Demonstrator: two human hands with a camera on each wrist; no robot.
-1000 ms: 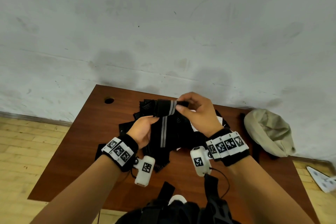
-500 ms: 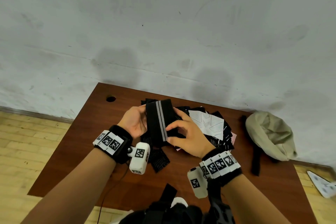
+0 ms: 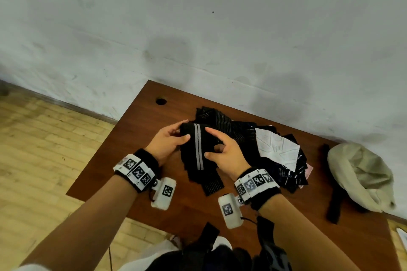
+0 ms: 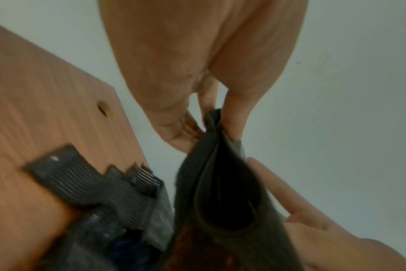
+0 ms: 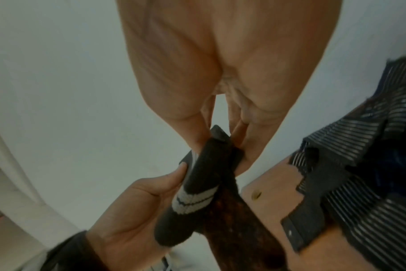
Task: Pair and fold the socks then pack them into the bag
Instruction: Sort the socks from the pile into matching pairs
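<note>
A black sock bundle with a grey stripe is held just above the brown table, left of the sock pile. My left hand grips its left top edge, thumb on top; the left wrist view shows the fingertips pinching the fabric. My right hand holds the right side, index finger over the top and thumb lower down. In the right wrist view its fingers pinch the top of the striped sock. The beige bag lies at the table's right end.
A pile of dark striped socks with a white sock on it fills the table's middle. The bag's black strap trails toward the front edge. A cable hole sits at the back left corner, by the wall.
A second ago the sock hung long from my raised hands. It is now a short bundle, held lower over the table, with a hand at each side.
</note>
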